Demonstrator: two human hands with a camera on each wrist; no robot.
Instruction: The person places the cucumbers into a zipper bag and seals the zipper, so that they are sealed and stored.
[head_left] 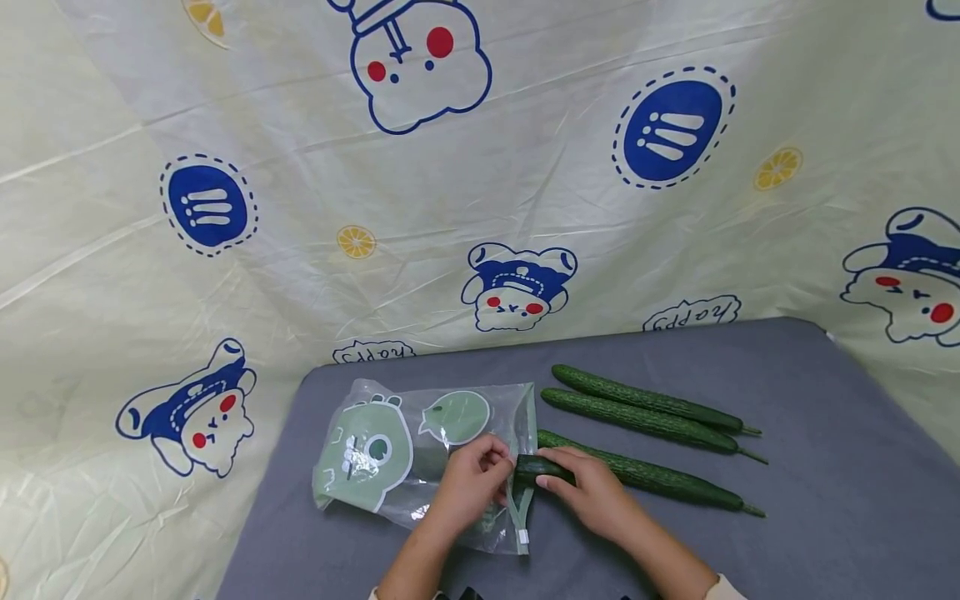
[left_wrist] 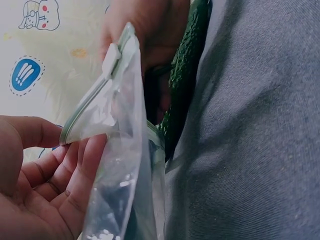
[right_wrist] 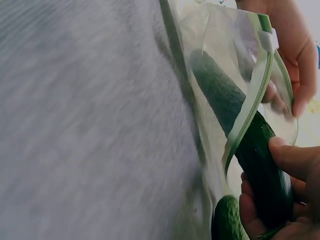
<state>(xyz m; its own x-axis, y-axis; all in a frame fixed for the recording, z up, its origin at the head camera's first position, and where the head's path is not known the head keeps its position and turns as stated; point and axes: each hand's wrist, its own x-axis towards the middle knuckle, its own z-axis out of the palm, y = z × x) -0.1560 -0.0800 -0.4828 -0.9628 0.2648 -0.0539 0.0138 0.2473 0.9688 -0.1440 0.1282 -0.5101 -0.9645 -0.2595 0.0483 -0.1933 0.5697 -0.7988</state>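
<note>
A clear zip bag (head_left: pixel 457 417) with green cartoon prints lies flat, its mouth facing right. My left hand (head_left: pixel 472 483) pinches the upper lip of that mouth between thumb and fingers, lifting it away from the lower one. In my right hand (head_left: pixel 596 496) is a dark green cucumber (right_wrist: pixel 257 160), gripped near its outer end. The cucumber's front part shows through the plastic, inside the bag. At one end of the zip strip sits a white slider (right_wrist: pixel 268 41). Another cucumber (head_left: pixel 660 479) lies just beyond my right hand, partly covered by it.
Two more cucumbers (head_left: pixel 648 400) lie side by side farther back, stems pointing right. Everything rests on a grey cloth-covered table (head_left: pixel 847 500). Behind it hangs a pale curtain (head_left: pixel 555 200) printed with cartoon figures and orange slices.
</note>
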